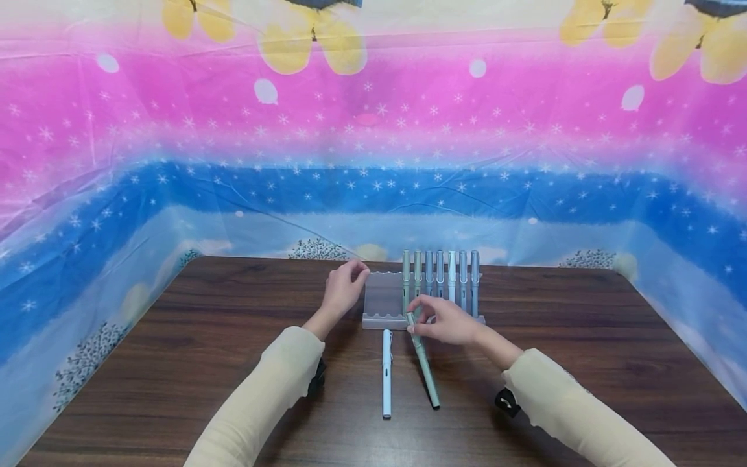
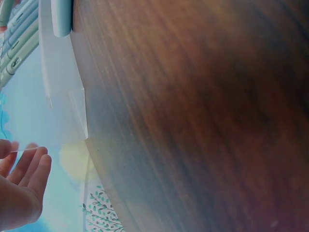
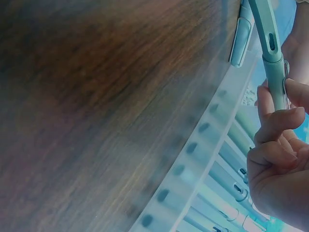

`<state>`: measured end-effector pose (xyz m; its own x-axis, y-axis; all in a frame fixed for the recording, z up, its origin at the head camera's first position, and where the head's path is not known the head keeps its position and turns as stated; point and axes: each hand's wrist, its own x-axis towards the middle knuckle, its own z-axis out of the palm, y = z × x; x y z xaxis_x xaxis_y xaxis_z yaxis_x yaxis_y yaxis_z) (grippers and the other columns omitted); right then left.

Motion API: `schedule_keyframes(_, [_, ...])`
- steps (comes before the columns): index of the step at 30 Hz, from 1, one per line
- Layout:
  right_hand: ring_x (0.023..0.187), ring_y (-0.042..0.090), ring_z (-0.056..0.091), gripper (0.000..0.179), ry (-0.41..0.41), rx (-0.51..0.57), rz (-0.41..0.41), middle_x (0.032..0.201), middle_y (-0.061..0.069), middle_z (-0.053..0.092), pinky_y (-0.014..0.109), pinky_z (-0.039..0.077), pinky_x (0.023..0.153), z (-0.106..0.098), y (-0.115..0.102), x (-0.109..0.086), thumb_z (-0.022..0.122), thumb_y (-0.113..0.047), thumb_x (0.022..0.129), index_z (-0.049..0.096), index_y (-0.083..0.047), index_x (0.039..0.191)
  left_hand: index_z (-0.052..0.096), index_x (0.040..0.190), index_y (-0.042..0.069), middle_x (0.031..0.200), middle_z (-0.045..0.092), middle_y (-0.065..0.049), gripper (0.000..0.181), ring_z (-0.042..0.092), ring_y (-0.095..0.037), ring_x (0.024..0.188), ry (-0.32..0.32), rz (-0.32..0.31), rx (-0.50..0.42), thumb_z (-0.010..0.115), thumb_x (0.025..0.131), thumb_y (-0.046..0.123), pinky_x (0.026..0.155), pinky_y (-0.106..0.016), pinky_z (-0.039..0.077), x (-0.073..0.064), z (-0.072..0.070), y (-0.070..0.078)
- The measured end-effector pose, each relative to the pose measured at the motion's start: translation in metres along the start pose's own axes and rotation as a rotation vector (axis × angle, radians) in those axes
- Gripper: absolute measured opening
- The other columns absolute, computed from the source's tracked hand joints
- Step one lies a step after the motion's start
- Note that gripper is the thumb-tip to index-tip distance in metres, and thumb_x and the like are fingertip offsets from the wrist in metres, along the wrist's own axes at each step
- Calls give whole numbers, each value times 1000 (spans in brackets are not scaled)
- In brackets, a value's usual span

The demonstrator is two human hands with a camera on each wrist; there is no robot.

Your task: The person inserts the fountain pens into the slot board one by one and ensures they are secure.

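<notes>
My left hand [image 1: 343,285] pinches the upper left corner of a clear pen rack [image 1: 382,321]; its thin edge shows between thumb and fingers [image 2: 41,162] in the left wrist view. Between thumb and fingers of my right hand [image 1: 445,321] is a green fountain pen [image 1: 424,366], gripped by its capped end with the barrel slanting down toward me. In the right wrist view the cap's clip lies beside the thumb. A pale blue fountain pen [image 1: 387,376] lies on the table in front of the rack, cap end toward it.
Several fountain pens [image 1: 428,266] in greens and blues stand side by side in the rack's right part. Beneath everything is a dark wooden table [image 1: 233,311]. A patterned cloth [image 1: 373,188] hangs along its back and sides.
</notes>
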<state>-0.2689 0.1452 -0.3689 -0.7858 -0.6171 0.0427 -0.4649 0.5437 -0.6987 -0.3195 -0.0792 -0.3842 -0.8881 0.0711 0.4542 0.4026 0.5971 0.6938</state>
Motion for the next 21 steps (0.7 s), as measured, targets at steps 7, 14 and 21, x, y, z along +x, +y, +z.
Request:
schedule_keyframes(7, [58, 22, 53, 35, 3, 64, 4, 78, 0, 59, 34, 44, 51, -2, -2, 0, 60, -20, 84, 49, -5, 113, 61, 91, 7, 86, 62, -4, 13, 55, -19, 77, -19, -35, 0, 53, 89, 18, 74, -38, 40, 0, 0, 0])
schedule_keyframes(14, [58, 31, 51, 32, 13, 114, 8, 81, 8, 60, 33, 42, 45, -8, -20, -5, 58, -13, 86, 47, 0, 114, 60, 92, 7, 87, 62, -4, 13, 55, -18, 77, -21, -54, 32, 53, 89, 18, 74, -35, 41, 0, 0, 3])
schedule_keyframes(21, [61, 35, 53, 33, 39, 113, 17, 80, 2, 60, 36, 45, 50, -9, -5, 3, 59, -24, 85, 49, -10, 113, 60, 92, 7, 86, 61, -3, 12, 54, -18, 75, -24, -55, 20, 53, 89, 17, 73, -36, 40, 0, -2, 5])
